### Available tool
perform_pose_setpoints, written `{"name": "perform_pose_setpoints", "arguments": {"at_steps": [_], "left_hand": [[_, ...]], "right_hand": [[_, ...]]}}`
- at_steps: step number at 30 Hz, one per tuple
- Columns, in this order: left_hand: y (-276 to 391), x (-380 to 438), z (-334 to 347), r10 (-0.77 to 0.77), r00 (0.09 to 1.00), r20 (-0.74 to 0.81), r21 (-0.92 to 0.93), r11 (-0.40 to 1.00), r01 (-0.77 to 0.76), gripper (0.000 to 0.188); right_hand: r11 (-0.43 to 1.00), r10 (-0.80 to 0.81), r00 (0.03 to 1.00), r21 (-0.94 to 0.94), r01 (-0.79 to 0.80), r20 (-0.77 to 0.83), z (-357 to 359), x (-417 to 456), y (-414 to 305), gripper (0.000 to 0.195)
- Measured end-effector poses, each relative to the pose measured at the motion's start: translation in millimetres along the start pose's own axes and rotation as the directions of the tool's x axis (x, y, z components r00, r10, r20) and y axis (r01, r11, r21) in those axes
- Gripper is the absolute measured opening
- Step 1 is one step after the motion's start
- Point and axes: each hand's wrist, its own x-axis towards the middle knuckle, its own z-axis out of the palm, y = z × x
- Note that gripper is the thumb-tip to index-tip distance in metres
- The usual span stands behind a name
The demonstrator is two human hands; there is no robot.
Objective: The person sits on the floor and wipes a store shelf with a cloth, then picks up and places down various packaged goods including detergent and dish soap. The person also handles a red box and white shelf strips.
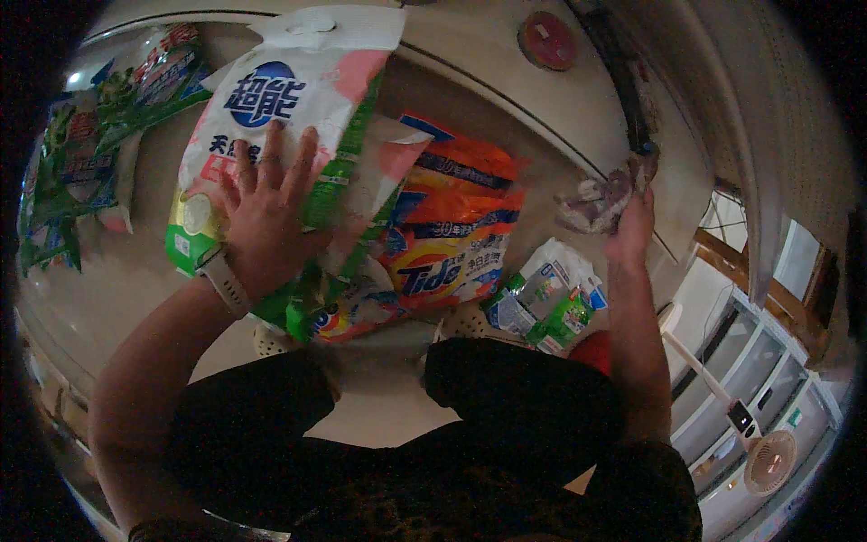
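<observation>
My left hand [267, 217] lies spread on the front of a white, pink and green detergent bag [318, 81] with a handle slot at its top. The fingers are apart, with a pale watch band at the wrist. Over to the right, my right hand [633, 227] grips a crumpled greyish cloth [599, 196] on the pale surface. Orange Tide bags [433, 271] lean side by side to the right of the white bag. A smaller white and green plastic package [552, 298] lies between these and my right forearm.
Green plastic packages [81, 156] lie at the left. A red round object [547, 40] is at the top. Dark-clad knees and perforated shoes [467, 322] are close below the bags. At the right stand a fan [771, 464] and a white shelf unit [718, 352].
</observation>
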Motion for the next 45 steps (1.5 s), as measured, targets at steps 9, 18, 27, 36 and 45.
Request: {"name": "perform_pose_setpoints", "arguments": {"at_steps": [9,18,27,36,45], "left_hand": [[0,7,7,0.016,0.998,-0.057,-0.041,0.999,-0.019,0.11],[7,14,5,0.064,0.997,-0.051,-0.176,0.982,-0.073,0.111],[-5,-1,7,-0.008,0.996,-0.089,-0.133,0.991,-0.004,0.108],[-5,6,15,0.072,0.997,-0.019,0.04,0.997,-0.072,0.112],[-14,15,35,0.132,0.988,-0.083,0.048,0.991,-0.129,0.115]], "right_hand": [[0.166,-0.438,0.784,-0.818,0.551,0.44,63,70,0,0.048],[-0.494,-0.546,0.563,-0.781,0.381,0.62,-40,261,-33,0.048],[-0.115,-0.434,0.75,-0.856,0.504,0.5,87,78,11,0.054],[0.132,-0.446,0.761,-0.806,0.577,0.471,151,-4,-2,0.054],[0.512,-0.465,0.792,-0.61,0.605,0.395,146,65,-50,0.054]]}}
